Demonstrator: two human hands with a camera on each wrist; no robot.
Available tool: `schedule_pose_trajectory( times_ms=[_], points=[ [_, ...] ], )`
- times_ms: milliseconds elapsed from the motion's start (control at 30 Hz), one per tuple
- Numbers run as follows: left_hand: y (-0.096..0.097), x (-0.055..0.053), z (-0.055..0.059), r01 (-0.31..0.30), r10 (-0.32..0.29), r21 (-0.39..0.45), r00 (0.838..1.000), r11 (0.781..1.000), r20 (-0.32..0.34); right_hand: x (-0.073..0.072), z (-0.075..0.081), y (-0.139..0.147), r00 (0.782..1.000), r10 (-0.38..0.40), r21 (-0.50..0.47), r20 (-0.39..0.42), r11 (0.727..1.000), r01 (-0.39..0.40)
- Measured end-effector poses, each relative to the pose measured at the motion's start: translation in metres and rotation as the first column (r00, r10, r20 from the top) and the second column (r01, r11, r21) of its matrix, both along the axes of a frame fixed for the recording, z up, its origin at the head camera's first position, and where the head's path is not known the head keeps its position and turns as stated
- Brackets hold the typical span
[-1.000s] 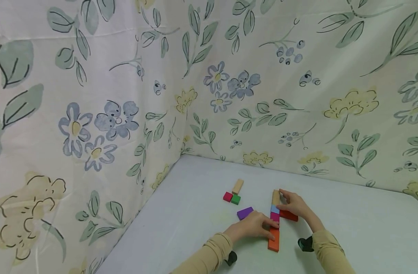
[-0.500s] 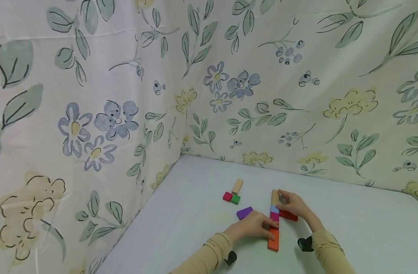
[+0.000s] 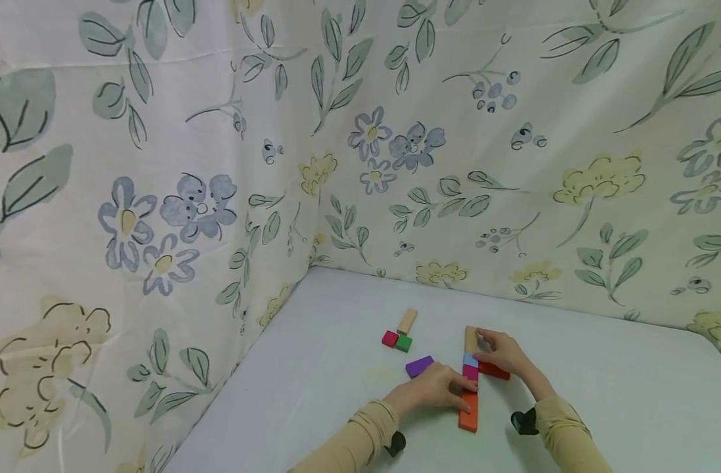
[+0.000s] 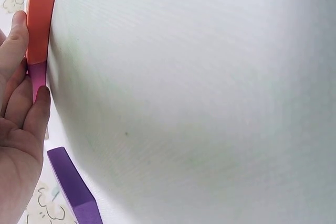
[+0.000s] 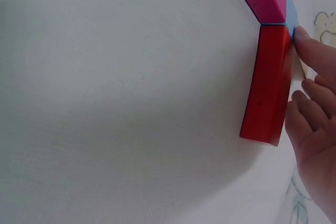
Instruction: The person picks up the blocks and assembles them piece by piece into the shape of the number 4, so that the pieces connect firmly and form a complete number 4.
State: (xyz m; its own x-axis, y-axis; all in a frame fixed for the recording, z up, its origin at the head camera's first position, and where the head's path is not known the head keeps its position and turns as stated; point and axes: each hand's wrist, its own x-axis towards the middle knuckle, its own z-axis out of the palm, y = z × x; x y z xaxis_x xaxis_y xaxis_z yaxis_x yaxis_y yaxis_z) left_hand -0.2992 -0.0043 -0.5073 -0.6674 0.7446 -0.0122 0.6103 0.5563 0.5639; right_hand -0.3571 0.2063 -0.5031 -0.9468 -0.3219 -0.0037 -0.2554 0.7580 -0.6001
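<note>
A straight row of blocks lies on the table: natural wood point(image 3: 470, 340), light blue point(image 3: 470, 359), magenta point(image 3: 469, 372) and orange point(image 3: 469, 420), nearest the body. My left hand point(image 3: 434, 386) reaches in from the left. Its thumb touches the orange block and its other fingers lie along the magenta one. From the right, my right hand point(image 3: 508, 353) touches the far end of the row, thumb by the light blue block and index finger by the wood block. A red block point(image 5: 266, 85) angles off the row beneath the right hand. A purple block point(image 4: 73, 182) lies beside the left hand.
Farther back and left on the white table point(image 3: 337, 341) are another wood block point(image 3: 407, 320), a small crimson block point(image 3: 390, 338) and a green block point(image 3: 404, 343). Floral cloth point(image 3: 514, 164) hangs behind the table and along its left side.
The head view has shifted slightly, so everything sits a little farther left. Both hands keep their places against the row, and no block visibly moves.
</note>
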Motion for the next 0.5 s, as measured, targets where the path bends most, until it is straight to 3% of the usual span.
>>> schedule_pose_trajectory(
  times_ms=[233, 500],
  points=[
    [0.000, 0.002, 0.003, -0.011, 0.011, -0.003, 1.000, 1.000, 0.018, 0.005, -0.001, 0.005, 1.000, -0.020, -0.037, -0.018, 0.999, 0.019],
    [0.001, 0.003, 0.002, -0.021, 0.021, 0.003, 0.999, 1.000, 0.033, 0.021, 0.004, 0.010, 0.999, -0.034, -0.112, -0.031, 0.993, 0.030]
  ],
)
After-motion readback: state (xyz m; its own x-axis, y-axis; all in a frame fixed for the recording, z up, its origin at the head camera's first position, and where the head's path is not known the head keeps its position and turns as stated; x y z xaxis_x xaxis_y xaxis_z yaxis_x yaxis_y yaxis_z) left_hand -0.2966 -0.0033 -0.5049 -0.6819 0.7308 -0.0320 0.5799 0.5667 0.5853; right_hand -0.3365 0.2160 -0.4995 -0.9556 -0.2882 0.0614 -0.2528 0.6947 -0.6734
